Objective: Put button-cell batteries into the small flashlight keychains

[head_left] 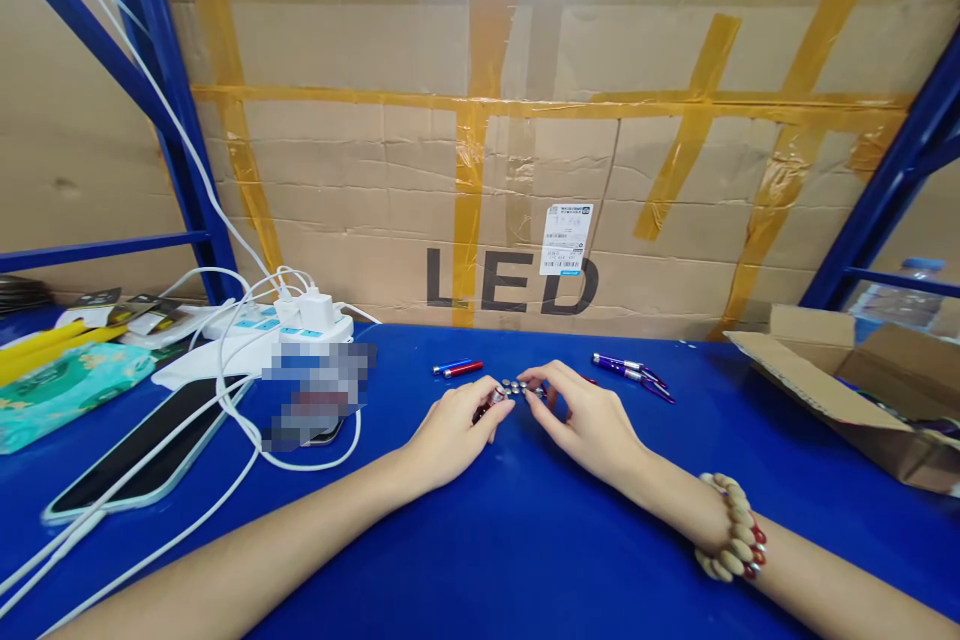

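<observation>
Between the thumb and fingers of my left hand [454,428] is a short dark red metal tube with a silver end [496,396], partly covered by the fingers. Several small silver button cells [514,387] lie on the blue table just beyond both sets of fingertips. My right hand [589,423] is curled with its index finger and thumb closed in on a cell at the right side of this cluster. Behind the left hand, a red penlight [463,369] and a blue one [450,366] lie side by side. A small red piece [590,380] shows partly behind the right hand.
Purple pen-like tools [634,375] lie at the back right. An open cardboard box [862,420] stands far right. To the left are a phone [150,450], a power strip [315,320] with trailing white cables, and a teal packet [71,385]. A large cardboard sheet [360,190] closes off the back.
</observation>
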